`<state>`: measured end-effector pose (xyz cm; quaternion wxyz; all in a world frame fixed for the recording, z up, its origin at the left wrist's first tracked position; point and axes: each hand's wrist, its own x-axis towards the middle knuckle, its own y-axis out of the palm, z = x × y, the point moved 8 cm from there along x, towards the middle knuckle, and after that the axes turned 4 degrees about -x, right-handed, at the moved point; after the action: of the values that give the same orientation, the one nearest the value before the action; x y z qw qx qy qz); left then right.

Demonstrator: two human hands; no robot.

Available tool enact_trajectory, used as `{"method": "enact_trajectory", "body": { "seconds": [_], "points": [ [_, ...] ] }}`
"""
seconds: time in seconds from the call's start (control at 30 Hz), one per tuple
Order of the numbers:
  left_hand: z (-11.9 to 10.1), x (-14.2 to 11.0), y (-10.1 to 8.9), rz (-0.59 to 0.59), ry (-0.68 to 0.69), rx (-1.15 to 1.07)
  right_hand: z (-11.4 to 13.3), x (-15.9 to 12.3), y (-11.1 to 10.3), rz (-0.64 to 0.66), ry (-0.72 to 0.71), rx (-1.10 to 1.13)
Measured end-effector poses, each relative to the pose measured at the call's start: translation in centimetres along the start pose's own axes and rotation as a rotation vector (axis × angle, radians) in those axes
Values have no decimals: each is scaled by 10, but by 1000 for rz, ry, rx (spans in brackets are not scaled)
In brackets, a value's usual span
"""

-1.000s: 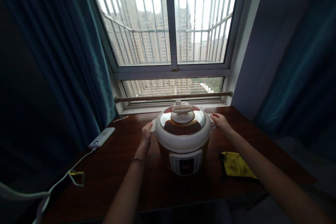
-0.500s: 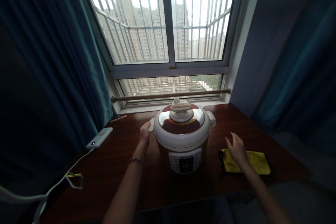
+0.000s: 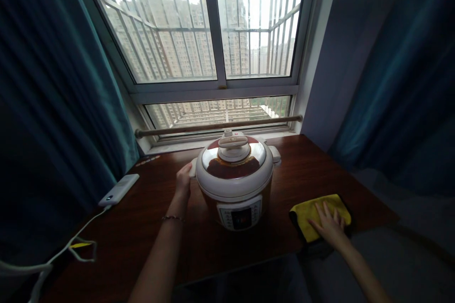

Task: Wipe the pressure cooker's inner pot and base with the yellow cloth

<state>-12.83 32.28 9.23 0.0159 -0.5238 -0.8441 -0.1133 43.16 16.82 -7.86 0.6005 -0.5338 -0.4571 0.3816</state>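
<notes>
Our left hand (image 3: 183, 181) curls on a handle (image 3: 193, 168) of the cooker (image 3: 232, 188), on the tabletop (image 3: 152, 203); our right hand (image 3: 332, 228) lies spread on the cloth (image 3: 304, 213) beside it, gripping nothing. The cooker looks heavy, needing both handles; the cloth, soft.

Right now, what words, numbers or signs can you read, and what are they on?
None can be read for sure.
Tiny marks on the white control panel of the round white-and-brown electric cooker: too small.
Reddish figures on its dark rectangular display: too blurred to tell.
Faint mark on the cream-coloured lid handle: too small.
Slim white rectangular device: nothing readable on it.
</notes>
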Motion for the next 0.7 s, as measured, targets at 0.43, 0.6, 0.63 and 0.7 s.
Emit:
{"method": "enact_trajectory", "body": {
  "seconds": [0.43, 0.6, 0.63, 0.7],
  "points": [
    [0, 0, -1, 23, -17, -23, 119, -9, -6, -24, -273, 154],
    [2, 1, -1, 22, -16, -39, 109, 8, -43, -7, -105, 607],
    [3, 2, -1, 22, -14, -40, 109, 19, -56, 4, -50, 779],
    [3, 2, -1, 22, -9, -37, 116, 46, -84, 34, 28, 1051]
  ]
}}
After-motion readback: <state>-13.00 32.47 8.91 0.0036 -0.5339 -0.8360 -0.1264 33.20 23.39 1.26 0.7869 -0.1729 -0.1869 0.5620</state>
